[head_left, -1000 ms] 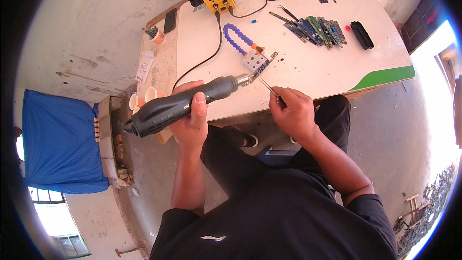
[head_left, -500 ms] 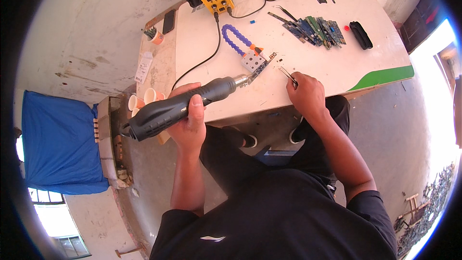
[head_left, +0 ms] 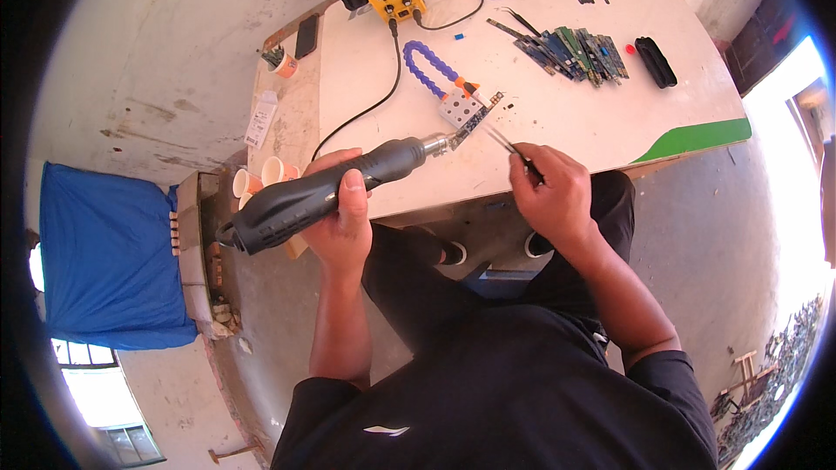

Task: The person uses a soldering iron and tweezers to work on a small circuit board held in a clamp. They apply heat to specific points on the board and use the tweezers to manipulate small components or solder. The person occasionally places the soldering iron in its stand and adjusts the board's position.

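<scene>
Hot-air gun (head_left: 322,198), black, sits gripped in the left hand (head_left: 344,231), its nozzle (head_left: 437,144) right by the near end of a narrow circuit board (head_left: 473,124), beside a grey dark-spotted block (head_left: 456,108) above the white table (head_left: 610,126); the right hand (head_left: 557,191) pinches tweezers (head_left: 503,141) angled toward that board; farther right lie a pile of boards (head_left: 570,57) and a black case (head_left: 655,63)

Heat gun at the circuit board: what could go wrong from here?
The metal nozzle sits close to the circuit board, so too much heat might scorch it. Tweezers in the right hand point toward the board; a slip could scratch it. The small dark piece beside the board could be brushed away.
</scene>
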